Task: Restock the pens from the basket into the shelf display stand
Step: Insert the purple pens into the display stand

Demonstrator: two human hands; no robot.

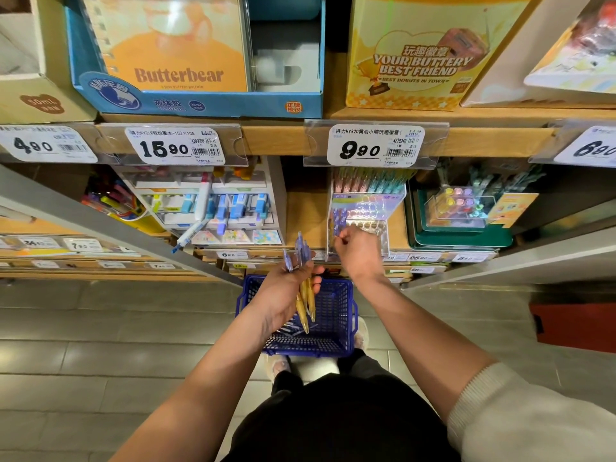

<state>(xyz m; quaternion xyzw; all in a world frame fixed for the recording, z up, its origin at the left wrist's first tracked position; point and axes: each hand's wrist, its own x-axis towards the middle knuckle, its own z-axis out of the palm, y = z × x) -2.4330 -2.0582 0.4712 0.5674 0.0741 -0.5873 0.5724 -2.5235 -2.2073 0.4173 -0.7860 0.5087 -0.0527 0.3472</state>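
Lower shelf, far left: a white stand of correction tapes (213, 205), blue-capped items in rows. Left hand (283, 295): held over the basket, fingers curled around a bundle of pens (306, 300), purple ends up, gold barrels pointing down. Basket (333, 315): blue mesh, on the tiled floor just before the shelving, directly under the left hand; a few loose pens (288, 329) lie on its bottom. Right hand (358, 253): raised to the shelf, fingers curled, pinching one purple pen (337, 219) at the front left of the display stand (370, 208). Stand is clear plastic with a shiny holographic front panel; pink and teal pens stand upright in its back row. Exact slot receiving the pen: cannot tell. A price tag (375, 145) reading 9.90 hangs above it. A green tray (463, 236) sits right of it.
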